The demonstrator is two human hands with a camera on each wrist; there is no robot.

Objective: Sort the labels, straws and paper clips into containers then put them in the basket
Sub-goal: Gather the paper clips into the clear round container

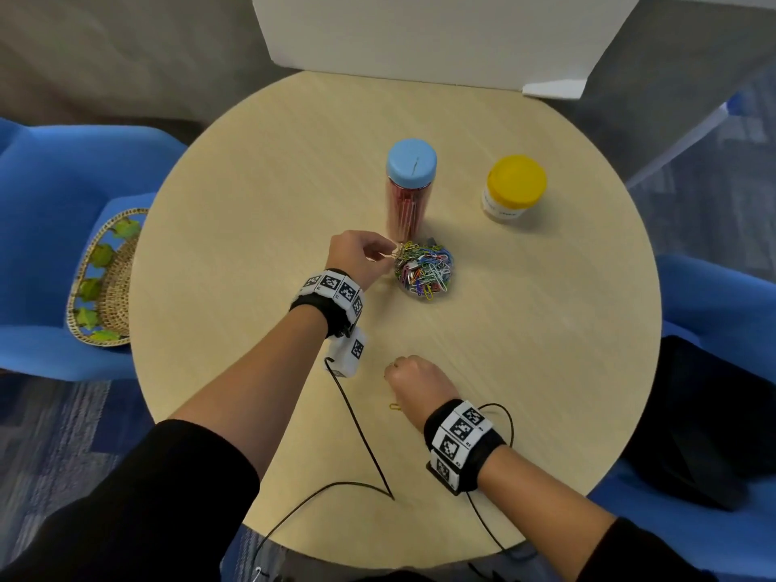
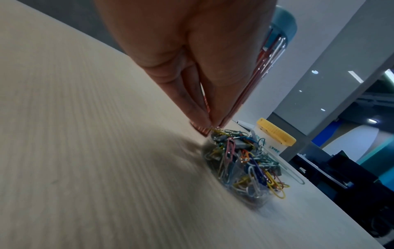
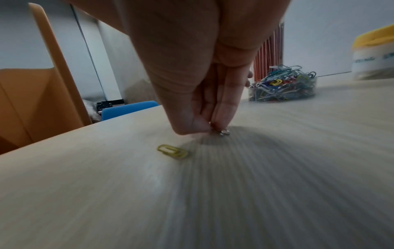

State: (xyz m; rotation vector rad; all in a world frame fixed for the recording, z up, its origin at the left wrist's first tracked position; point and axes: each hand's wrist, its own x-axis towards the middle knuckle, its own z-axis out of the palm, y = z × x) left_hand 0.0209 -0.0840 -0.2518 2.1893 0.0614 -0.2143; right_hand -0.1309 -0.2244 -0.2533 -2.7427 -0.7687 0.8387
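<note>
A round desk (image 1: 546, 329) filled the middle of the head view. In its center sat a clear container (image 1: 425, 270) heaped with colorful paper clips. The left hand (image 1: 357, 254) reached to the left edge of that heap, and its fingertips (image 2: 204, 120) pinched a clip at the top of the pile.

The right hand (image 1: 415, 382) was lower in the frame, near the person. Its fingers (image 3: 224, 107) pointed down and pinched a small silver clip (image 3: 222, 132) right at the desk top. A yellow paper clip (image 3: 172, 151) lay flat on the desk just beside that hand, to its lower left in the wrist view.

Above the heap stood a tall clear jar with a blue lid (image 1: 410, 186), full of red straws. To its right, well apart, stood a short jar with a yellow lid (image 1: 514, 189). A woven basket (image 1: 105, 279) with green leaves rested on a blue chair (image 1: 50, 203) at the left edge of the frame.
</note>
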